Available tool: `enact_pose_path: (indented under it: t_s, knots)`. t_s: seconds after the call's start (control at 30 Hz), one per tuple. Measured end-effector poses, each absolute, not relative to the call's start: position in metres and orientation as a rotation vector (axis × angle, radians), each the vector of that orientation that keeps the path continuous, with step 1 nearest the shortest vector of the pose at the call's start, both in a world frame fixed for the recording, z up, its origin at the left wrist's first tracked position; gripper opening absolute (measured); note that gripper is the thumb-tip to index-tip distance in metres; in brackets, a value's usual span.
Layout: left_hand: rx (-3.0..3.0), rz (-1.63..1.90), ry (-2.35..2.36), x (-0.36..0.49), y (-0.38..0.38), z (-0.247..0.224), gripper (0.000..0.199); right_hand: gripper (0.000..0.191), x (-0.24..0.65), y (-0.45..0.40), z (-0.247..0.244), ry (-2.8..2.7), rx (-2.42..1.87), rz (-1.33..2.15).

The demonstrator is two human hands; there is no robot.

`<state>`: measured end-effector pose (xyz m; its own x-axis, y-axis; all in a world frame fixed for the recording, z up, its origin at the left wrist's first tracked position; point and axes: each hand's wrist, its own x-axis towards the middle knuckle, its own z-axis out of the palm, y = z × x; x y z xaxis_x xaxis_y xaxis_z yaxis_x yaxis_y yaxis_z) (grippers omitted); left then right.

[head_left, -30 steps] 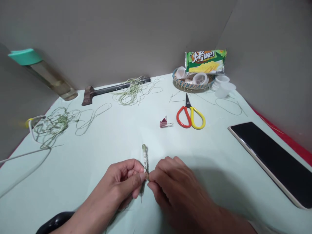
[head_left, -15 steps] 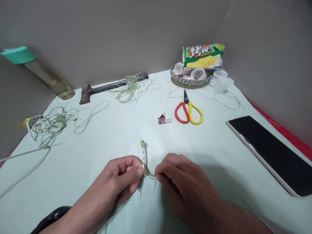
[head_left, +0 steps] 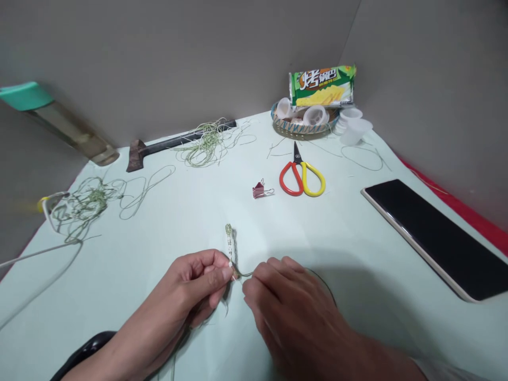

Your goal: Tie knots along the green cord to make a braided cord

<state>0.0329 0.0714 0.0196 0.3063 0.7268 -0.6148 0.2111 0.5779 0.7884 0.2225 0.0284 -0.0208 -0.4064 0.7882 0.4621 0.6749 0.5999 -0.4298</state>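
Note:
Between thumb and fingers, my left hand (head_left: 204,283) pinches the lower end of a small braided cord (head_left: 229,243), white with a green looped tip, which points away from me. Thin green strands come out at the pinch. One strand (head_left: 246,274) runs right to my right hand (head_left: 283,301), whose fingers are curled together just beside the braid; its fingertips are partly hidden, and what they grip is too small to make out. Another dark strand (head_left: 327,288) curves out beyond the right hand's knuckles.
Ahead lie a maroon binder clip (head_left: 260,189) and red-and-yellow scissors (head_left: 302,179). Behind are a hammer-like tool (head_left: 166,144), thread tangles (head_left: 208,145), (head_left: 89,203) and a basket (head_left: 301,128) with a snack packet (head_left: 323,87). A phone (head_left: 440,238) lies right, a bottle (head_left: 75,129) leans left.
My right hand has shifted slightly left and turned, with its knuckles now spread over the strands. A dark strand now shows beyond it. The view has shifted slightly; my left hand keeps its pinch.

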Motion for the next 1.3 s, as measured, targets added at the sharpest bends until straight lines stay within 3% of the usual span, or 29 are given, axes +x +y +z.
enact_pose_path:
  t_s: [0.2,0.77,0.87,1.1,1.3]
  knots:
    - [0.989,0.432,1.224,0.032,0.066,0.017,0.034,0.037,0.221,0.019,-0.016,-2.357,-1.080,0.312]
    - [1.136,0.441,1.240,0.036,0.062,0.026,0.039,0.027,0.258,-0.028,0.000,-2.238,-1.415,0.548]
    - [1.127,0.426,1.252,0.037,0.061,0.026,0.038,0.025,0.265,-0.022,0.010,-2.113,-1.424,0.566]
    - [1.057,0.400,1.252,0.036,0.063,0.022,0.035,0.027,0.255,0.024,0.024,-2.061,-1.223,0.242]
    - [0.998,0.385,1.232,0.032,0.065,0.019,0.039,0.024,0.239,0.056,0.023,-2.171,-1.150,0.344]
